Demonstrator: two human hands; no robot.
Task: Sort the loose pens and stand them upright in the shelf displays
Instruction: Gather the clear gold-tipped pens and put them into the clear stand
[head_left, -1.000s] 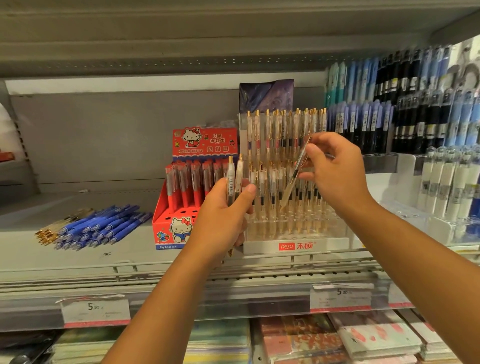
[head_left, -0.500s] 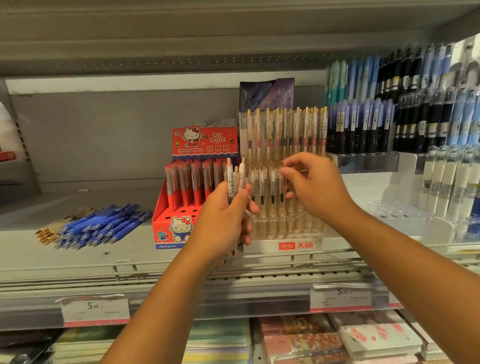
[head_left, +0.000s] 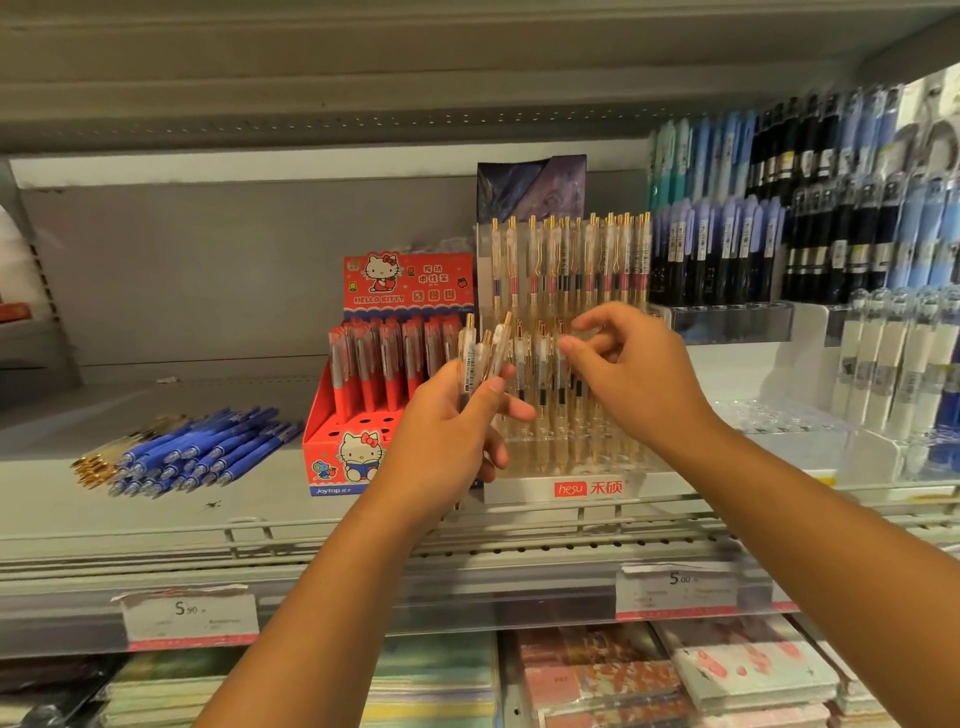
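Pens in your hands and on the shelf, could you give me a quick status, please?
Left hand grips a bunch of clear pens. Right hand empty, beside the bunch. Blue pens lie loose on the shelf. Nothing in the way.

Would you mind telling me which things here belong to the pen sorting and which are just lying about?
Job: gold-clipped pens gripped in the left hand; right hand, empty; clear hesu display; loose blue pens on the shelf.
Lying about: price tags; notebooks below; dark pens racked at right.
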